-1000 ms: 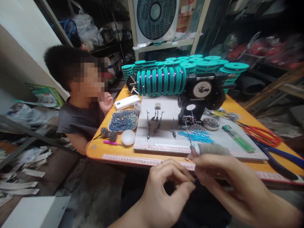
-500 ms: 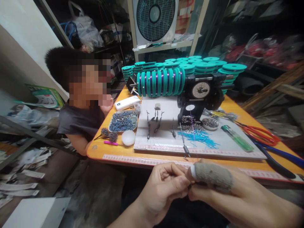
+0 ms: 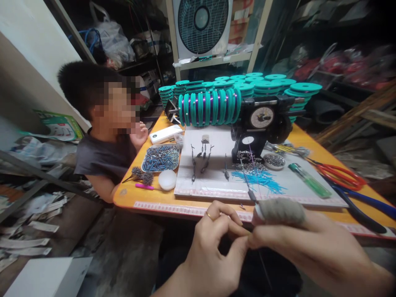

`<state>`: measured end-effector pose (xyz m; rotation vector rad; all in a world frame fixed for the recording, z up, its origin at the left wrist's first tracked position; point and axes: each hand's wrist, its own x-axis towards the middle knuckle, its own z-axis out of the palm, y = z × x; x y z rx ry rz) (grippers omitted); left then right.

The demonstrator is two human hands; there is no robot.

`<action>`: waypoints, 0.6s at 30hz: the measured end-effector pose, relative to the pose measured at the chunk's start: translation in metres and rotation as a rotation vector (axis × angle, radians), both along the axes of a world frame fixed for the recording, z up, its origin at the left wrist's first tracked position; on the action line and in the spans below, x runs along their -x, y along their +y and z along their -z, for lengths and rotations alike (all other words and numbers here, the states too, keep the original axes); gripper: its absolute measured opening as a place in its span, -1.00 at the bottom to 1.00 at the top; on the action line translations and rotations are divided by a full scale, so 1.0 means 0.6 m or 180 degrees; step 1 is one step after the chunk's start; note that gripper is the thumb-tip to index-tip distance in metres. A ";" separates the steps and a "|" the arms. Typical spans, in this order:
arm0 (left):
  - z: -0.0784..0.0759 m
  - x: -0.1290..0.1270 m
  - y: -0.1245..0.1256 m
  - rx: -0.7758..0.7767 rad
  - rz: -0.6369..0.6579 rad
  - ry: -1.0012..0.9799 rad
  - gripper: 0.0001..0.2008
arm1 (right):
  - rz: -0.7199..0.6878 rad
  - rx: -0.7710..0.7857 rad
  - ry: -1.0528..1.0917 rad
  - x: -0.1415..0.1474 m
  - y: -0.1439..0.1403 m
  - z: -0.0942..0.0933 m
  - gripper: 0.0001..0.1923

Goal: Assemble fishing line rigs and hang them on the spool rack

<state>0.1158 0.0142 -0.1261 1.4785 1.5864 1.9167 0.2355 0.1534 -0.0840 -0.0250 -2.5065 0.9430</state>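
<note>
My left hand [image 3: 216,243] has a ring on one finger and pinches thumb and finger together against my right fingertips. My right hand [image 3: 300,239], one finger wrapped in grey cloth tape, is closed on a thin fishing line [image 3: 258,187]; the exact pinch point is hidden between the fingers. This line runs up to the black winding machine [image 3: 252,144], and a strand hangs below my hands. Close to the wrapped finger is a dark sinker [image 3: 252,196] on a line. Teal foam spools [image 3: 210,108] wound with purple line sit on the machine's shaft.
On the orange table [image 3: 126,194] are a white board [image 3: 204,185], blue tube pieces [image 3: 262,180], a tray of metallic tubes [image 3: 161,157], a bowl of beads [image 3: 274,161], a green lighter [image 3: 309,180] and red-handled scissors [image 3: 340,175]. Another person [image 3: 102,152] sits at the left edge.
The sinker and its line have shifted right, closer to my wrapped finger. My left hand has turned, with its fingers more arched. The other person's head has tilted slightly and the hand moved from the face.
</note>
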 end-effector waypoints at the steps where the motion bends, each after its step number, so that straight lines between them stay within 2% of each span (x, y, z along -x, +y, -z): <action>1: 0.002 0.001 -0.001 -0.0202 -0.0306 0.0754 -0.91 | 0.0154 0.0028 0.0194 0.008 0.000 -0.002 -0.86; 2: 0.004 0.003 -0.001 -0.0343 -0.0510 0.1380 -0.89 | 0.0270 -0.0039 0.0384 0.017 0.001 -0.003 -0.85; 4: 0.008 0.007 0.000 -0.0493 -0.0645 0.2202 -0.88 | 0.0428 -0.0295 0.0645 0.032 0.003 -0.002 -0.85; 6: 0.010 0.011 0.002 -0.0551 -0.0507 0.2630 -0.88 | 0.0573 -0.0531 0.0754 0.041 0.006 0.002 -0.89; 8: 0.008 0.014 0.003 -0.0563 -0.0246 0.2608 -0.87 | 0.0595 -0.0693 0.0740 0.038 0.007 0.007 -0.90; 10: 0.002 0.013 0.003 -0.0350 0.0001 0.1874 -0.90 | 0.0660 -0.0806 0.0766 0.026 0.008 0.011 -0.88; 13: -0.007 0.012 0.000 0.0305 0.0463 -0.0336 -0.88 | 0.0320 -0.0999 0.0781 0.004 0.006 0.009 -0.76; 15: -0.010 0.011 -0.001 0.0664 0.0918 -0.1809 -0.80 | -0.0060 -0.1087 0.0536 -0.004 0.004 0.004 -0.86; 16: -0.010 0.011 -0.001 0.0738 0.1156 -0.2401 -0.75 | -0.0203 -0.1071 0.0358 -0.005 0.002 0.003 -0.88; 18: -0.008 0.010 0.001 0.0754 0.1487 -0.3220 -0.66 | -0.0130 -0.0853 0.0105 -0.006 0.001 0.004 -0.85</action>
